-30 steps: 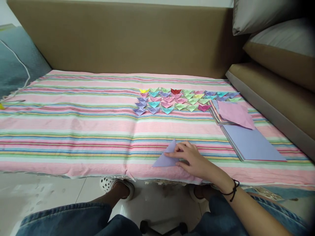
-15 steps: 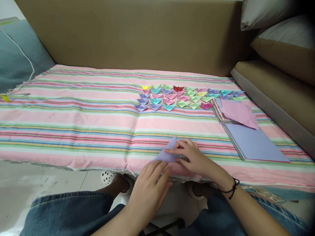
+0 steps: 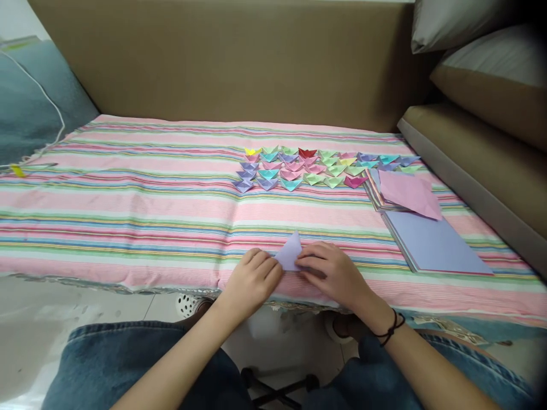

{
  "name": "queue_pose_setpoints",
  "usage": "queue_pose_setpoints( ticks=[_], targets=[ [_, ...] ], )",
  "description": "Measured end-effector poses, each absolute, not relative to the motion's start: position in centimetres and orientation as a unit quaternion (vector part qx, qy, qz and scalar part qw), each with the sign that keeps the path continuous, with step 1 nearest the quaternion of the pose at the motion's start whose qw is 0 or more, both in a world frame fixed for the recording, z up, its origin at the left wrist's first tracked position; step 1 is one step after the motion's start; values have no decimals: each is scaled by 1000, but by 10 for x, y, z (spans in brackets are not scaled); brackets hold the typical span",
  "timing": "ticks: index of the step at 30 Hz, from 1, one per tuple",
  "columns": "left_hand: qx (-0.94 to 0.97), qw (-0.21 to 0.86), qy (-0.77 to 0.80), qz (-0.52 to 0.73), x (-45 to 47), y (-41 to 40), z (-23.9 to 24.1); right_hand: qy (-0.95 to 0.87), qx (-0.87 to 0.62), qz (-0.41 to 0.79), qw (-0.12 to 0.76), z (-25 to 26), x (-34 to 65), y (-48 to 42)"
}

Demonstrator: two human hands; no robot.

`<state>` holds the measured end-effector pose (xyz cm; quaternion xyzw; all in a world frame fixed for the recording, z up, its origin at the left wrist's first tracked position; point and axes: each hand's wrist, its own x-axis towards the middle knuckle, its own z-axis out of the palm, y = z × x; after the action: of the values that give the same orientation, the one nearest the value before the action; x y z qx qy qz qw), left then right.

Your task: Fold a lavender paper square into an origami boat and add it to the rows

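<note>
A lavender sheet of origami paper (image 3: 290, 252), folded to a triangle with its tip pointing away from me, lies near the front edge of the striped cloth. My left hand (image 3: 255, 276) has its fingers closed on the paper's left corner. At the right corner, my right hand (image 3: 333, 272) grips the paper between thumb and fingers; a dark cord is on that wrist. Both hands rest low against the cloth, and the fingertips partly cover the paper's two lower corners.
Rows of small folded paper boats (image 3: 292, 173) in several colours stand farther back on the striped cloth (image 3: 128, 210). To the right lie a stack of lavender-topped paper (image 3: 440, 242) and a smaller stack with a pink sheet (image 3: 410, 193). Cushions (image 3: 474, 142) line the right side.
My left hand has moved up and forward from below the paper onto its left corner. My right hand's fingers have closed in on the right corner.
</note>
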<state>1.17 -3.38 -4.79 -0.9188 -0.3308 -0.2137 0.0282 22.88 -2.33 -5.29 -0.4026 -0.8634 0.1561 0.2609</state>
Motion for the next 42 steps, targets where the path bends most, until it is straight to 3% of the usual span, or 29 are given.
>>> queue_pose_setpoints(
  ticks=[3, 6, 9, 12, 24, 31, 42],
  targets=[
    [-843, -97, -412, -332, 12, -34, -31, -820, -409, 198, 348, -44, 226, -29],
    [-690, -338, -467, -438, 13, -36, -14, -697, -461, 324, 443, -34, 223, -34],
    [-565, -538, -438, -446, 19, -37, -8, -559, -493, 455, 488, -30, 219, -39],
    [-514, -641, -410, -397, 29, -38, -16, -509, -491, 519, 480, -34, 215, -43],
    [-465, -681, -412, -387, 42, -42, -31, -493, -499, 554, 449, -42, 214, -46],
    [-487, -618, -456, -416, 37, -38, -21, -462, -479, 631, 399, -44, 213, -49],
    [-452, -656, -450, -403, 34, -39, -24, -449, -492, 597, 447, -47, 213, -52]
  ],
)
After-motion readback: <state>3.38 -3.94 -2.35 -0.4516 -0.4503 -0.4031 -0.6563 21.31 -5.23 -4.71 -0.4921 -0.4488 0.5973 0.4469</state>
